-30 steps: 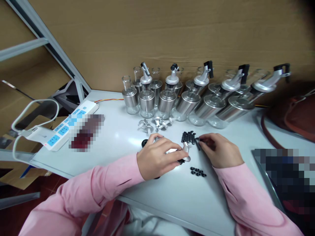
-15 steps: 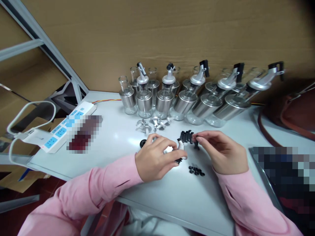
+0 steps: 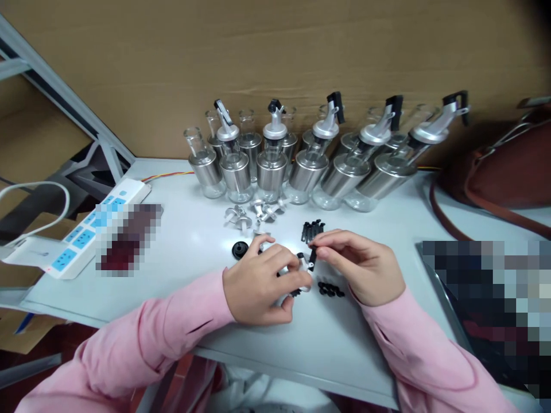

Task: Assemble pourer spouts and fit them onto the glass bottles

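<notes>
My left hand [image 3: 264,282] is curled round a silver pourer spout [image 3: 305,265], mostly hidden behind its fingers. Between thumb and forefinger, my right hand [image 3: 361,264] pinches a small black lever [image 3: 313,257], held against the spout's tip. Just behind lies a row of several black levers [image 3: 310,230]. A cluster of small black stoppers [image 3: 330,288] sits in front of my right fingers. A round black ribbed piece [image 3: 240,249] rests beyond my left hand, close to several loose silver spouts [image 3: 239,219].
Glass bottles with steel sleeves [image 3: 272,169] stand along the cardboard wall, several topped with pourers. On the left is a white power strip [image 3: 92,226] beside a blurred-out object [image 3: 129,238]. A brown bag [image 3: 508,160] and another blurred item [image 3: 482,310] occupy the right.
My right hand has brought the black lever away from the row and down to the spout in my left hand. The whole view has shifted slightly.
</notes>
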Tool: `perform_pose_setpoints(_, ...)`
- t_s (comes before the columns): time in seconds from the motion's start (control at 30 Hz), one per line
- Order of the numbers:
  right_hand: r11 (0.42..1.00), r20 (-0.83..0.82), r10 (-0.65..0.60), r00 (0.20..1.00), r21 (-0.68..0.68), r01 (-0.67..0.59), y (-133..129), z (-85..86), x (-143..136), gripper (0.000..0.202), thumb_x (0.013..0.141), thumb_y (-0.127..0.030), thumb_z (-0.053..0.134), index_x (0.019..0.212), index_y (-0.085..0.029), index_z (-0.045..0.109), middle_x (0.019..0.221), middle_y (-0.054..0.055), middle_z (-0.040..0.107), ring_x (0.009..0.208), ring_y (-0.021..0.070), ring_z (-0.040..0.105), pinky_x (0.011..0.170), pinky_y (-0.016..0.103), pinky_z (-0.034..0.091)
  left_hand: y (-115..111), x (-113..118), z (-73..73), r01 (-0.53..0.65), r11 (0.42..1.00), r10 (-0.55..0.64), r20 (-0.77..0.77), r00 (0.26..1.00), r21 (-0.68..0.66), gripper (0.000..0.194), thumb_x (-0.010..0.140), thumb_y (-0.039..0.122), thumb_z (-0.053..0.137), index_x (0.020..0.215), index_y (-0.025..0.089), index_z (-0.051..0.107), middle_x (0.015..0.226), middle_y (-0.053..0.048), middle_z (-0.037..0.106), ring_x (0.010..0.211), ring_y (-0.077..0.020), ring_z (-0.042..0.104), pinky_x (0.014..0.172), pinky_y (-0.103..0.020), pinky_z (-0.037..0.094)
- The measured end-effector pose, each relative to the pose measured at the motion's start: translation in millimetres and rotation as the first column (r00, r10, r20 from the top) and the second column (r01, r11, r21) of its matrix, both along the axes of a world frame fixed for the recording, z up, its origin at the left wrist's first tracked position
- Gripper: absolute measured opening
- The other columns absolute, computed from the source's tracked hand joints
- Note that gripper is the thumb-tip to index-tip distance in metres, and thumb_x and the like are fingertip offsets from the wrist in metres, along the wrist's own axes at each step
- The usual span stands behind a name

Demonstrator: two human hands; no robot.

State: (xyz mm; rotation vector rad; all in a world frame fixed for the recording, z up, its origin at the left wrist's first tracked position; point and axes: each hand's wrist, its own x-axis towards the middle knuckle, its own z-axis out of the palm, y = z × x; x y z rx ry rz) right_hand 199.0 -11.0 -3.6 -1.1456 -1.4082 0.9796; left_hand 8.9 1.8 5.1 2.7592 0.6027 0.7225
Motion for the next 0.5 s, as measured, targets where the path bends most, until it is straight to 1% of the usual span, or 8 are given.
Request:
perform_pose_setpoints(0.07, 0.999, 0.028, 0.038, 0.999, 0.029, -0.039, -0.1, 0.4, -0.5, 0.005, 0.071, -0.018, 0.066, 0.075, -0.022, 0.067, 0.075, 0.002, 0.069, 0.071, 0.0157, 0.064, 0.063, 0.027, 0.054, -0.6, 0.3, 0.6, 0.036, 0.999, -0.036, -0.025, 0.999, 0.003, 0.026, 0.068, 0.014, 0.044, 0.091, 0.020, 0.054, 0.085, -0.003, 0.055, 0.080, -0.0174, 0.053, 0.090, -0.044, 0.029)
perform_pose_setpoints(0.13, 0.998, 0.043, 0.042, 0.998, 0.044, -0.044, -1.1, 1.0, -1.7, 0.007, 0.071, -0.016, 0.065, 0.075, -0.022, 0.067, 0.074, 0.002, 0.069, 0.071, 0.0153, 0.064, 0.064, 0.026, 0.053, -1.0, 0.5, 0.4, 0.051, 0.999, -0.051, -0.037, 0.998, 0.011, 0.026, 0.068, 0.014, 0.043, 0.091, 0.020, 0.054, 0.084, -0.003, 0.054, 0.080, -0.0175, 0.052, 0.089, -0.045, 0.029)
perform_pose_setpoints(0.33, 0.996, 0.073, 0.057, 0.996, 0.070, -0.062, -2.3, 1.7, -2.2, 0.008, 0.071, -0.013, 0.063, 0.075, -0.020, 0.066, 0.074, 0.003, 0.068, 0.071, 0.0148, 0.063, 0.064, 0.025, 0.053, -1.9, 1.5, -1.3, 0.040, 0.998, -0.038, -0.039, 0.999, 0.043, 0.025, 0.070, 0.014, 0.043, 0.091, 0.020, 0.054, 0.084, -0.003, 0.053, 0.080, -0.0170, 0.051, 0.089, -0.045, 0.029)
perform_pose_setpoints(0.5, 0.993, 0.041, 0.061, 0.997, 0.096, -0.065, -2.7, 3.4, -2.9, 0.012, 0.071, -0.008, 0.061, 0.074, -0.019, 0.065, 0.071, 0.002, 0.066, 0.069, 0.0120, 0.062, 0.062, 0.021, 0.052, -1.7, 1.7, -1.8, 0.040, 0.997, -0.037, -0.046, 0.998, 0.059, 0.026, 0.070, 0.014, 0.042, 0.093, 0.021, 0.054, 0.085, -0.003, 0.054, 0.082, -0.0171, 0.051, 0.089, -0.045, 0.030)
